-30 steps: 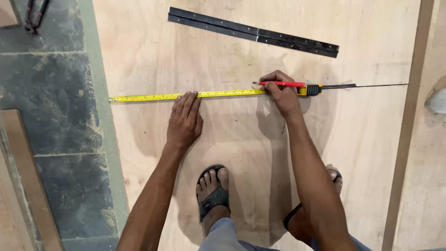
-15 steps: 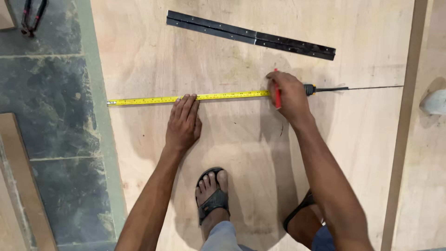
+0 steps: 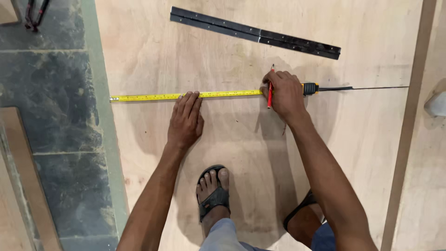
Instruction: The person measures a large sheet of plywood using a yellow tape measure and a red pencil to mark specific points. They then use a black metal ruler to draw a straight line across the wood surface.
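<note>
Marking looks like the step in hand: my left hand (image 3: 186, 122) lies flat, fingers together, pinning the yellow steel measuring tape (image 3: 186, 96) across the pale plywood sheet (image 3: 362, 153), while my right hand (image 3: 284, 95) fingers clamp a red pencil (image 3: 270, 89) at the tape's edge; next I'd need a steady, short stroke.

Plywood floor scene with bystanding hardware

A long black piano hinge (image 3: 255, 32) lies at twelve o'clock on the plywood sheet (image 3: 371, 153). Dark stone flooring (image 3: 46, 93) fills nine o'clock, red-handled pliers (image 3: 36, 11) sit at eleven, and a sandalled foot (image 3: 213, 193) stands at six.
</note>
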